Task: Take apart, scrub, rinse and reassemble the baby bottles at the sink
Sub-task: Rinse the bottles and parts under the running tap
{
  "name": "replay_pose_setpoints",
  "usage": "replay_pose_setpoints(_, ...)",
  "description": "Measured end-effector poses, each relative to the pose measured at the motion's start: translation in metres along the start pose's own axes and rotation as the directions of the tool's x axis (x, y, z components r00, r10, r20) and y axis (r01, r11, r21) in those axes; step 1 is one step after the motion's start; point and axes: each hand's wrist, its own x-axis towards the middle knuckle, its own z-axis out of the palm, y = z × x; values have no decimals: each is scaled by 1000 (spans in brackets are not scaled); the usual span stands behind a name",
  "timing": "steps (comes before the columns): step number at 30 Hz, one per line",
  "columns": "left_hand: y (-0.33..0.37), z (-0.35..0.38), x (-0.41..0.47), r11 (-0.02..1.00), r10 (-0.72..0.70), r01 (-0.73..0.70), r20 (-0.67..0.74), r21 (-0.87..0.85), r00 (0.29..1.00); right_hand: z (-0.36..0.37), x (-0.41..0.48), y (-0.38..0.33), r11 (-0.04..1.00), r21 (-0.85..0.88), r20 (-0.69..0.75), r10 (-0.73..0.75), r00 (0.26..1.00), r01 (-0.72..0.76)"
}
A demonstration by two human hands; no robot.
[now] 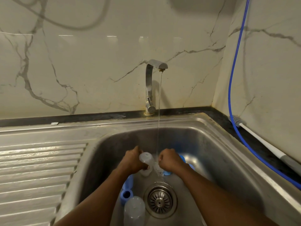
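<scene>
Over the steel sink (203, 144) my left hand (132, 160) grips a clear baby bottle (145, 158), its base turned up toward the back wall. My right hand (170, 160) is curled into a fist beside it, under the thin stream from the tap (154, 82); something small and clear shows below its fingers, too blurred to name. Blue bottle parts (184, 162) lie behind and under the right hand. Another clear bottle (134, 209) lies at the sink's near left next to a blue piece (126, 192).
The drain strainer (160, 200) sits in the sink floor at the front. A ribbed drainboard (37, 168) spreads to the left. On the dark counter at right lie a white-handled bottle brush (260, 141) and a blue hose (231, 82) running down the wall.
</scene>
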Motion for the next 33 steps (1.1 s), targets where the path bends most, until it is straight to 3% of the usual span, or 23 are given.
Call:
replay_pose_setpoints(3,-1,1,0,999,9,-10,34,39,999,-15,2,7,984,168,13,57,998,-59)
replay_pose_setpoints(5,-1,1,-1,997,6,-11,70,76,998,-21,2,12,921,382,-15,88,996,-75)
replay_pose_setpoints(7,0,1,-3,997,0,-7,95,82,996,-24,1,15,758,643,17,128,992,-109)
replay_pose_setpoints(9,5,-1,-4,999,43,-44,60,26,997,-27,0,14,494,855,114,119,986,-158)
replay_pose_setpoints(12,21,-4,-4,967,205,-229,-193,-110,960,-34,0,12,155,973,171,12,985,-171)
replay_pose_setpoints(15,39,-4,-5,875,268,-361,-298,-324,916,-37,2,11,25,991,130,-86,988,-128)
replay_pose_setpoints(21,40,8,-5,779,128,-291,-314,-555,941,-34,4,14,99,986,145,-107,984,-135)
replay_pose_setpoints(24,39,8,-5,782,113,-309,-365,-541,924,-38,1,11,80,986,156,-156,975,-145)
replay_pose_setpoints(29,39,6,-7,760,172,-377,-394,-530,903,-41,-3,-3,327,945,39,-135,990,7)
replay_pose_setpoints(33,40,5,-7,767,192,-396,-408,-505,892,-43,-1,-3,328,944,-28,-47,999,42)
